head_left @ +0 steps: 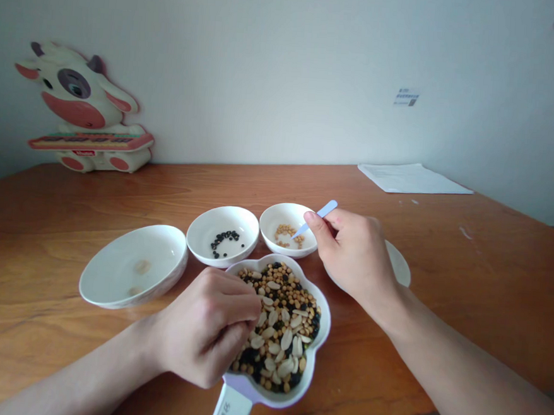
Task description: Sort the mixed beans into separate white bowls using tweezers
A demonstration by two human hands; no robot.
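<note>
My right hand (354, 254) pinches a pair of pale blue plastic tweezers (325, 209). Their tapered tip points down into a small white bowl (266, 222) of yellow soybeans (282, 230). Over the left side of a flower-shaped dish (325, 312), my left hand (214, 323) is closed with its fingers curled; whether anything is in it is hidden. That dish has a white handle (230, 410) with printed characters and is filled with mixed peanuts (287, 340), soybeans and dark beans. Left of the soybean bowl, another white bowl (199, 227) has several black beans (226, 237) in it.
A wider white bowl (106, 271) with two pale round pieces stands at the left. Another white dish (400, 267) is partly behind my right hand. At the back are a cow-shaped toy keyboard (91, 118) and white papers (412, 179) on the wooden table (465, 296).
</note>
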